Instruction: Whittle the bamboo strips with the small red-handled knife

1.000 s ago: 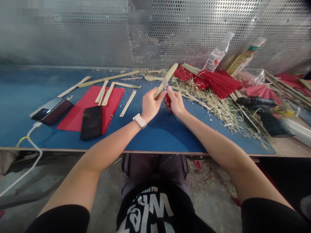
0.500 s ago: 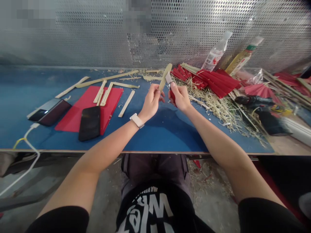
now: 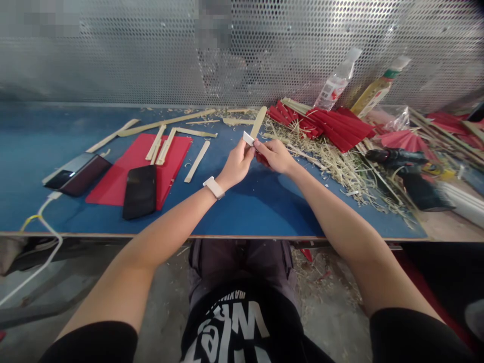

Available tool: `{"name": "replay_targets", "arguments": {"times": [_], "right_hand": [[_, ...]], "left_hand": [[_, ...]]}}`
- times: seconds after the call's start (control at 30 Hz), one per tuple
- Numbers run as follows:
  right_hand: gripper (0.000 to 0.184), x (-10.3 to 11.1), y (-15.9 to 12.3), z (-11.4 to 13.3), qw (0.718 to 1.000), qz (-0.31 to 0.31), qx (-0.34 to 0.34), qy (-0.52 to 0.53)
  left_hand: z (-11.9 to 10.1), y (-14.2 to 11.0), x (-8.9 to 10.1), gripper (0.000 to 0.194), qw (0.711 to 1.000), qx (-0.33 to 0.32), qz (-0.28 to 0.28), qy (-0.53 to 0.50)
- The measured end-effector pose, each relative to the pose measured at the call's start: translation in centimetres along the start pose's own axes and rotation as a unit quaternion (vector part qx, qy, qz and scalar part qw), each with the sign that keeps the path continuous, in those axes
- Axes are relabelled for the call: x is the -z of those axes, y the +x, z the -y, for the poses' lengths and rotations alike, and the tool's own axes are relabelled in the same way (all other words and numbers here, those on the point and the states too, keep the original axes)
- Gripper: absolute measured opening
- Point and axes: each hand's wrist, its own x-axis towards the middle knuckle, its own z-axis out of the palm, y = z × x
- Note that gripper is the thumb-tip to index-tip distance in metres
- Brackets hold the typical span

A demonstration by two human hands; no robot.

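My left hand [image 3: 238,162] is closed around the lower end of a pale bamboo strip [image 3: 259,121], whose rounded tip points up and away from me. In my right hand [image 3: 277,156] is a knife [image 3: 248,138] with a short, wide blade. That blade lies across the strip just above my left fingers and points to the left. My right fingers hide the knife's red handle. Both hands are close together above the blue table [image 3: 264,206].
Several bamboo strips [image 3: 197,161] and a red folder [image 3: 113,181] with a black phone [image 3: 139,191] lie left. Shavings [image 3: 340,171], red folding fans [image 3: 338,128], two bottles [image 3: 338,80] and a power drill [image 3: 412,171] are right. A perforated metal panel [image 3: 151,55] stands behind.
The knife blade swung from beside the strip's upper part down across it, near my left fingers. My right hand came left, closer to my left hand.
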Motion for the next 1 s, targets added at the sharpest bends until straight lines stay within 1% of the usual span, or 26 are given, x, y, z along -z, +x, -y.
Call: {"name": "replay_targets", "arguments": {"times": [0.1, 0.2, 0.4, 0.5, 0.6, 0.83, 0.9, 1.0], "right_hand": [[0.082, 0.30, 0.12, -0.38, 1.000, 0.010, -0.012, 0.000], [0.085, 0.50, 0.12, -0.54, 1.000, 0.024, -0.010, 0.009], [0.086, 0.73, 0.07, -0.51, 0.999, 0.041, -0.008, 0.011], [0.084, 0.77, 0.09, -0.47, 0.999, 0.049, -0.016, 0.017], [0.080, 0.77, 0.10, -0.40, 0.998, 0.052, -0.031, 0.033], [0.076, 0.65, -0.03, -0.04, 0.996, 0.046, -0.053, 0.053], [0.076, 0.59, -0.04, 0.06, 0.996, 0.045, -0.054, 0.058], [0.079, 0.54, 0.03, 0.10, 0.997, 0.042, -0.047, 0.053]], "left_hand": [[-0.15, -0.05, 0.27, 0.054, 1.000, -0.002, 0.017, -0.007], [-0.25, -0.12, 0.34, 0.053, 1.000, 0.003, 0.028, -0.008], [0.38, -0.20, 0.02, 0.054, 1.000, 0.001, 0.029, 0.011], [0.61, -0.16, -0.06, 0.056, 0.999, 0.000, 0.034, 0.021], [0.38, -0.12, 0.06, 0.056, 0.999, -0.010, 0.034, 0.029], [-0.06, -0.18, 0.48, 0.044, 0.997, -0.009, 0.019, 0.073], [0.02, -0.21, 0.50, 0.042, 0.996, -0.007, 0.014, 0.083], [0.14, -0.27, 0.46, 0.041, 0.996, -0.002, 0.021, 0.086]]}}
